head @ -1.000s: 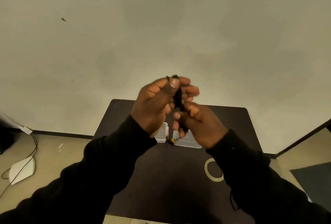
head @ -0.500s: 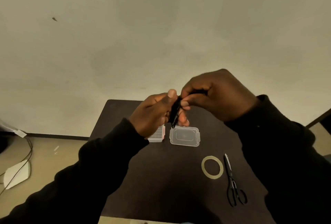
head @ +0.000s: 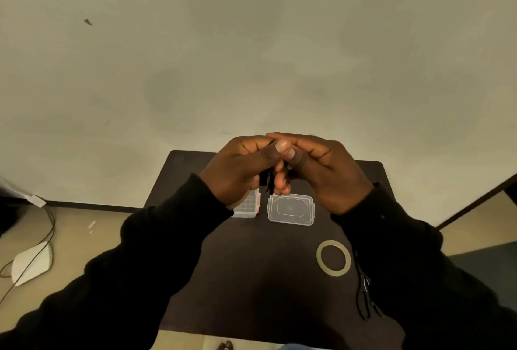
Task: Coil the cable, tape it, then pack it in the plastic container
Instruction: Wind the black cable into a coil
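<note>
On the pale floor at far left we see a flat white pad (head: 33, 263) with thin wires (head: 47, 226) trailing past it. The matte dark table (head: 251, 279) fills the centre, rectangular with rounded far corners, set against a plain wall (head: 251, 55).

Our left hand (head: 240, 173) is raised over the table's far half, fingers curled and thumb pressed forward, pinching the black cable (head: 269, 181). The cable is a slim bundle, mostly hidden between our palms; only a short dark length hangs below the fingers. Just under this hand, a clear plastic box (head: 249, 207) with a gridded, ribbed face lies on the table, partly hidden by the wrist.

Our right hand (head: 321, 170) meets the left thumb to thumb and closes on the same cable from the other side. Beneath it lies a clear, glossy rectangular lid (head: 291, 209) with clipped corners, just beside the box but apart from it.

Nearer us on the right, a thin flat ring of tape (head: 333, 258) lies on the table. Beside it, black scissors (head: 365, 293) show partly under our black sleeve (head: 419, 279).
</note>
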